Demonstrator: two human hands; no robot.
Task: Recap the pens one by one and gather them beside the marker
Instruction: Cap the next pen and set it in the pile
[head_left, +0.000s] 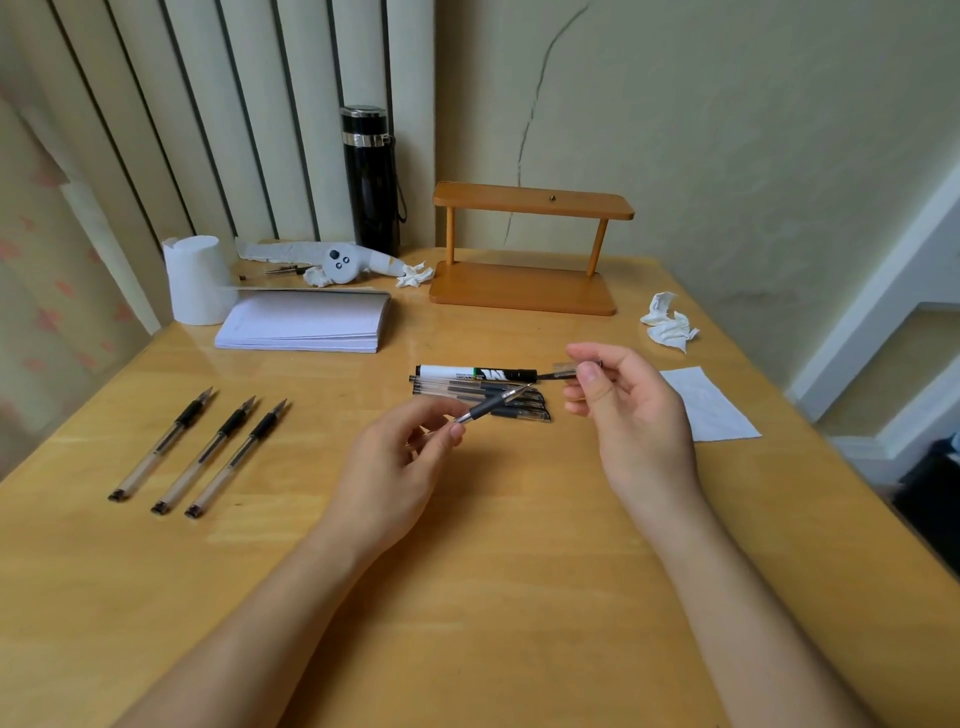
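My left hand (400, 457) pinches an uncapped pen (493, 406), its tip pointing up and right. My right hand (623, 400) pinches a clear pen cap (563, 370) a short way right of that tip; cap and pen are apart. Behind them the white and black marker (467, 373) lies flat on the table (467, 545). A few capped pens (519, 410) lie side by side just in front of the marker. Three uncapped pens (208, 447) lie in a row at the left.
A stack of white paper (306, 322) and a white cup (197, 280) sit at the back left, a black flask (371, 176) behind. A wooden stand (524, 286) is at the back centre. Crumpled tissue (670, 322) and a flat tissue (706, 405) lie at the right.
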